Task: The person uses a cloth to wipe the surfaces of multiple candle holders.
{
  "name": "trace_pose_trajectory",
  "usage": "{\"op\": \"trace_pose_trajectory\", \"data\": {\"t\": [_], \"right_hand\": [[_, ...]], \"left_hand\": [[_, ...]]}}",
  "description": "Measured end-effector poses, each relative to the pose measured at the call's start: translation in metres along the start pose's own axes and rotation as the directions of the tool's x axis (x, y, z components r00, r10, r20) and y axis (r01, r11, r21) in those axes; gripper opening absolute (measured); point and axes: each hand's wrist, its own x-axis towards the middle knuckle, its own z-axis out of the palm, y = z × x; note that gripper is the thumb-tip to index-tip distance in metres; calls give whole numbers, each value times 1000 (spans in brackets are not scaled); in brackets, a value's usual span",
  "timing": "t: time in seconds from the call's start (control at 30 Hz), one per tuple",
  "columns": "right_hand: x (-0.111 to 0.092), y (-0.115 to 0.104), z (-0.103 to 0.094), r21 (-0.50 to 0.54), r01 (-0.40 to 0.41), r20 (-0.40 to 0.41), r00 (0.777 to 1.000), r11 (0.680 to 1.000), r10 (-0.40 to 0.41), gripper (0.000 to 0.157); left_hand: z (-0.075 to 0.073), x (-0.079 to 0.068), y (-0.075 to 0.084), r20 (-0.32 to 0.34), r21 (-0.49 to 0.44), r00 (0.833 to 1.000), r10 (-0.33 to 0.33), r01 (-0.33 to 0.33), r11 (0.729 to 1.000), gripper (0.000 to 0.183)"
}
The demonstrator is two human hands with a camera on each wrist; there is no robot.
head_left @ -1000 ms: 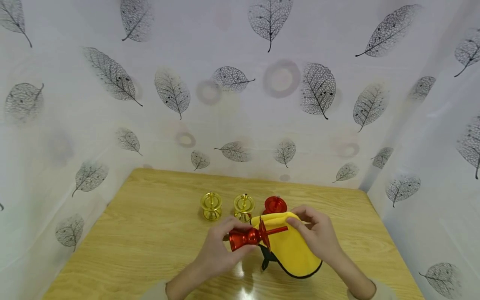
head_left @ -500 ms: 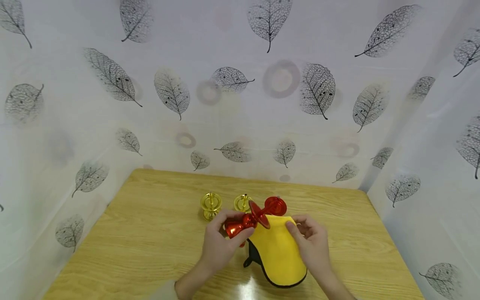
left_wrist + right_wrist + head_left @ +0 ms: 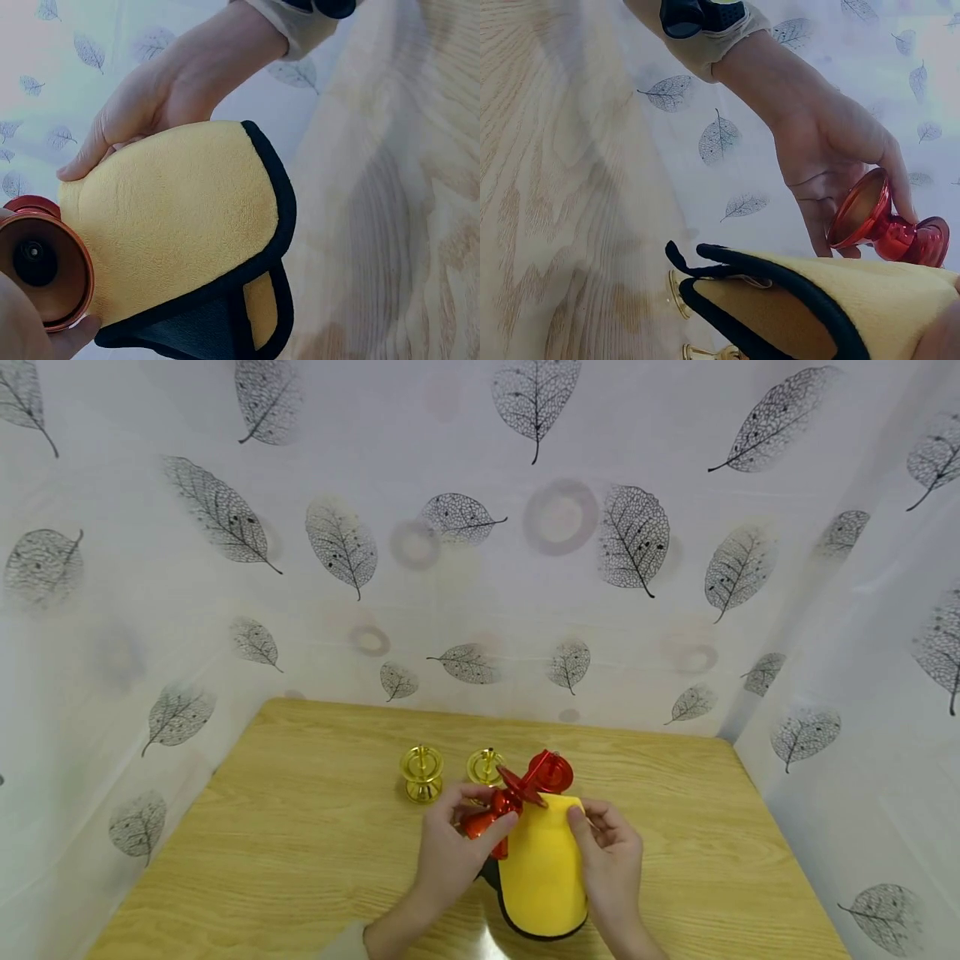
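My left hand grips a red metallic candle holder by its stem and base, tilted with its dish and spike up to the right. A yellow cloth with black edging is pinched at its upper right by my right hand. It hangs folded just below the dish; the right wrist view shows the fold of the cloth gaping. In the left wrist view, the hollow base of the candle holder faces the camera beside the cloth. A red patch below my left thumb is unclear.
Behind my hands stand a gold candle holder on the left, another gold candle holder partly hidden by my left hand, and a red candle holder. The wooden table meets a leaf-patterned sheet at back and sides.
The held candle holder has tilted so its spike points more upward. The cloth and my right hand have shifted left, and the cloth now hangs straighter.
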Motion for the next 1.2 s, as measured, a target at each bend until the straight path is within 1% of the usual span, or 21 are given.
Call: {"op": "trace_pose_trajectory", "data": {"t": [0.2, 0.3, 0.43, 0.57, 0.63, 0.77, 0.9, 1.0, 1.07, 1.2], "right_hand": [[0, -2, 1, 6, -5, -15, 1000, 1000, 6, 11], [0, -3, 1, 15, 2, -22, 1000, 1000, -2, 11], [1, -4, 2, 21, -1, -26, 1000, 1000, 1, 11], [2, -6, 2, 25, -19, -17, 1000, 1000, 19, 10], [2, -6, 2, 23, -27, -1, 1000, 999, 27, 9], [0, -9, 2, 14, -51, 57, 997, 999, 50, 9], [-3, -12, 3, 11, -73, 107, 992, 997, 72, 16], [-7, -13, 4, 18, -86, 148, 986, 996, 83, 25], [-9, -13, 5, 25, -97, 179, 980, 995, 91, 31], [-12, -11, 7, 40, -110, 217, 971, 993, 98, 33]], "left_hand": [[-4, 2, 1, 44, 38, 998, -34, 32, 999, 32], [-6, 3, 3, 72, 54, 994, -82, 78, 995, 33], [-7, 6, 4, 108, 45, 986, -130, 126, 991, 45], [-10, 9, 7, 151, 35, 977, -149, 145, 989, 60], [-12, 10, 9, 179, 28, 970, -163, 161, 987, 64], [-15, 13, 11, 230, 2, 950, -210, 215, 977, 63], [-17, 14, 10, 262, -43, 933, -247, 267, 963, 61], [-18, 14, 9, 282, -83, 925, -255, 288, 954, 61], [-19, 14, 8, 292, -107, 923, -252, 293, 950, 61], [-18, 14, 6, 321, -135, 918, -231, 285, 949, 59]]}}
